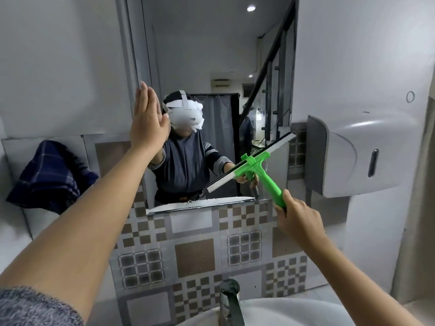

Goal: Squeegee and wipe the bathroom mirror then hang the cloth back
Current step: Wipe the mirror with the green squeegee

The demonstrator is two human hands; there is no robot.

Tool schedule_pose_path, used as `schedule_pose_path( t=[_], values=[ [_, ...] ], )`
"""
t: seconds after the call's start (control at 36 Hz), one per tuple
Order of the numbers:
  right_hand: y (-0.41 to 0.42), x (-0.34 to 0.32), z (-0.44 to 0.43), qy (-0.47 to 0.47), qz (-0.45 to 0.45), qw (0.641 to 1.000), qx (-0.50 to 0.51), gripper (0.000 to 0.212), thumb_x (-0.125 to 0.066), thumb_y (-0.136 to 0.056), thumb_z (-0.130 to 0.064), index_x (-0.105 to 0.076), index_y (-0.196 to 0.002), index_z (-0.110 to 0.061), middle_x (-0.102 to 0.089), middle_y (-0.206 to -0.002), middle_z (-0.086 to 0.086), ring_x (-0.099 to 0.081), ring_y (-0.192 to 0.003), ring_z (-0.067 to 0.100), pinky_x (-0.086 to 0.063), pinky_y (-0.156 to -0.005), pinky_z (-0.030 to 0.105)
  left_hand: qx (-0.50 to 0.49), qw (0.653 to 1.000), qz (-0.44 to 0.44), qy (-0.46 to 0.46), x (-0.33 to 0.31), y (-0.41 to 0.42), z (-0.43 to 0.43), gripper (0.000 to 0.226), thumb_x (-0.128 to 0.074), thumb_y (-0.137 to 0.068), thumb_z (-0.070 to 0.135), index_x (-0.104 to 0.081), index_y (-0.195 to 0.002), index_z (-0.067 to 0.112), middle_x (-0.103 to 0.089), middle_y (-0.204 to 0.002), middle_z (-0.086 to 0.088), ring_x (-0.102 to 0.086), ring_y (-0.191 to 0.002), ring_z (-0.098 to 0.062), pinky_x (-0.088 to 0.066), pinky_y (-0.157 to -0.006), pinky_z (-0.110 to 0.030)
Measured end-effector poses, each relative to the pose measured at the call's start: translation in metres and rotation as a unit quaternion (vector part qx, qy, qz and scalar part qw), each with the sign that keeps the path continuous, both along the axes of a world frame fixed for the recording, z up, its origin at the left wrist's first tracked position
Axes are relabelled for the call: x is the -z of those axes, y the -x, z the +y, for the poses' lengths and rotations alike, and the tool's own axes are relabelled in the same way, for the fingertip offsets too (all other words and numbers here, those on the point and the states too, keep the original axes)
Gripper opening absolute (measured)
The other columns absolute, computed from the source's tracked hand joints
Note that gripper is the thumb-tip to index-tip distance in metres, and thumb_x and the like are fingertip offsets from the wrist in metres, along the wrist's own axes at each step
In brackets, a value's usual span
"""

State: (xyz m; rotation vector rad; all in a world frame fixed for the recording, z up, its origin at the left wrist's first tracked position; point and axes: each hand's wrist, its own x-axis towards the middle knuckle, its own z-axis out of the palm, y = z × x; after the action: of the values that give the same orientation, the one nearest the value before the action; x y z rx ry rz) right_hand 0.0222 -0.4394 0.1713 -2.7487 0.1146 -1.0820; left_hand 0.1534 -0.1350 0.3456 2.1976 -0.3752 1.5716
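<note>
Fingers of the right hand point(297, 216) are curled around the lower end of the green squeegee point(253, 165), gripping its handle from below, with the thumb lying along the handle's side. From that grip the handle runs up and to the left to a crossbar whose long blade sits tilted, its right end higher than its left, laid against the lower right part of the mirror point(207, 67). A thin strip of white foam or water lies along the mirror's bottom edge, just below the blade. The left hand point(148, 124) is raised with its fingers straight and held together, palm flat towards the glass at the mirror's left edge; whether the palm actually touches the glass I cannot tell. Its forearm is bare, with a grey knitted sleeve point(35, 307) pushed back near the elbow. To the left of the mirror, a dark blue checked cloth point(50, 175) hangs bunched against the wall, well apart from both hands. To the right of the mirror a grey paper dispenser point(360, 156) is mounted on the wall. Patterned tiles point(195, 255) cover the wall beneath the mirror, and below them a metal tap point(230, 302) rises over the rim of a white basin point(270, 311).
</note>
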Motion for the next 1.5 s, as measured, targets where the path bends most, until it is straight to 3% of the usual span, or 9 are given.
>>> schedule_pose_path(
  t=[0.14, 0.28, 0.39, 0.56, 0.72, 0.94, 1.14, 1.36, 1.5],
  values=[
    [0.006, 0.014, 0.012, -0.084, 0.029, 0.996, 0.000, 0.032, -0.045, -0.095, -0.028, -0.044, -0.121, -0.010, -0.055, -0.082, 0.001, -0.054, -0.067, 0.023, -0.046, -0.057, 0.033, -0.002, 1.000, 0.012, -0.004, 0.005, 0.005, -0.001, 0.063, -0.044, -0.094, 0.020, -0.011, -0.146, 0.009, -0.001, -0.157, -0.007, 0.000, -0.144, -0.020, 0.004, -0.107, -0.014],
    [0.007, 0.022, 0.032, -0.180, 0.028, 0.983, -0.012, 0.025, -0.048, -0.094, -0.030, -0.049, -0.107, -0.009, -0.059, -0.079, 0.005, -0.058, -0.059, 0.022, -0.052, -0.054, 0.038, 0.004, 1.000, 0.007, -0.026, 0.009, 0.005, 0.002, 0.065, -0.045, -0.093, 0.020, -0.010, -0.146, 0.008, 0.000, -0.157, -0.008, 0.002, -0.144, -0.021, 0.013, -0.103, -0.007],
    [0.008, 0.027, 0.054, -0.281, 0.032, 0.959, -0.034, 0.020, -0.051, -0.092, -0.032, -0.051, -0.091, -0.011, -0.058, -0.075, 0.005, -0.053, -0.054, 0.018, -0.041, -0.048, 0.030, 0.012, 0.999, 0.018, -0.036, 0.011, 0.009, 0.003, 0.067, -0.048, -0.093, 0.020, -0.008, -0.147, 0.009, 0.003, -0.157, -0.007, 0.004, -0.144, -0.020, -0.005, -0.114, -0.025],
    [0.005, 0.032, 0.089, -0.423, -0.002, 0.902, -0.089, 0.027, -0.054, -0.091, -0.030, -0.057, -0.080, -0.005, -0.057, -0.066, 0.013, -0.047, -0.048, 0.018, -0.043, -0.045, 0.037, 0.024, 0.997, 0.019, -0.070, 0.014, 0.012, 0.010, 0.068, -0.050, -0.093, 0.017, -0.010, -0.146, 0.006, 0.002, -0.157, -0.009, 0.003, -0.144, -0.022, -0.008, -0.113, -0.027],
    [0.012, 0.033, 0.127, -0.470, -0.017, 0.872, -0.135, 0.025, -0.056, -0.092, -0.021, -0.057, -0.078, 0.000, -0.053, -0.058, 0.008, -0.049, -0.045, 0.013, -0.037, -0.035, 0.016, 0.047, 0.995, 0.014, -0.087, 0.017, 0.009, 0.016, 0.067, -0.049, -0.093, 0.014, -0.011, -0.146, 0.004, 0.002, -0.156, -0.010, 0.002, -0.144, -0.024, -0.007, -0.110, -0.023],
    [0.007, 0.062, 0.188, -0.391, 0.029, 0.910, -0.132, 0.024, -0.052, -0.091, -0.036, -0.050, -0.085, -0.013, -0.059, -0.072, 0.014, -0.049, -0.052, 0.020, -0.044, -0.046, 0.036, 0.059, 0.990, 0.017, -0.127, 0.031, 0.009, 0.024, 0.068, -0.050, -0.091, 0.013, -0.010, -0.145, 0.002, -0.003, -0.156, -0.013, -0.004, -0.143, -0.028, -0.020, -0.114, -0.035],
    [0.017, 0.074, 0.206, -0.272, 0.060, 0.954, -0.111, 0.018, -0.048, -0.094, -0.031, -0.050, -0.100, -0.014, -0.051, -0.068, -0.006, -0.047, -0.052, 0.007, -0.039, -0.046, 0.019, 0.060, 0.982, 0.034, -0.178, 0.049, 0.017, 0.035, 0.066, -0.047, -0.094, 0.015, -0.007, -0.146, 0.006, 0.000, -0.156, -0.008, -0.002, -0.144, -0.023, -0.022, -0.112, -0.033],
    [0.030, 0.082, 0.196, -0.197, 0.094, 0.974, -0.062, 0.019, -0.046, -0.094, -0.031, -0.047, -0.107, -0.018, -0.056, -0.078, -0.006, -0.059, -0.068, 0.016, -0.053, -0.060, 0.032, 0.052, 0.980, 0.061, -0.180, 0.068, 0.022, 0.040, 0.066, -0.047, -0.093, 0.015, -0.008, -0.146, 0.007, -0.001, -0.157, -0.007, -0.002, -0.144, -0.022, -0.024, -0.113, -0.032],
    [0.048, 0.087, 0.183, -0.174, 0.113, 0.977, -0.045, 0.024, -0.041, -0.095, -0.038, -0.049, -0.105, -0.018, -0.051, -0.078, -0.007, -0.051, -0.068, 0.016, -0.046, -0.060, 0.030, 0.050, 0.979, 0.098, -0.175, 0.090, 0.030, 0.042, 0.067, -0.049, -0.091, 0.011, -0.011, -0.146, 0.006, -0.001, -0.156, -0.006, -0.002, -0.144, -0.022, -0.035, -0.107, -0.037]
  ],
)
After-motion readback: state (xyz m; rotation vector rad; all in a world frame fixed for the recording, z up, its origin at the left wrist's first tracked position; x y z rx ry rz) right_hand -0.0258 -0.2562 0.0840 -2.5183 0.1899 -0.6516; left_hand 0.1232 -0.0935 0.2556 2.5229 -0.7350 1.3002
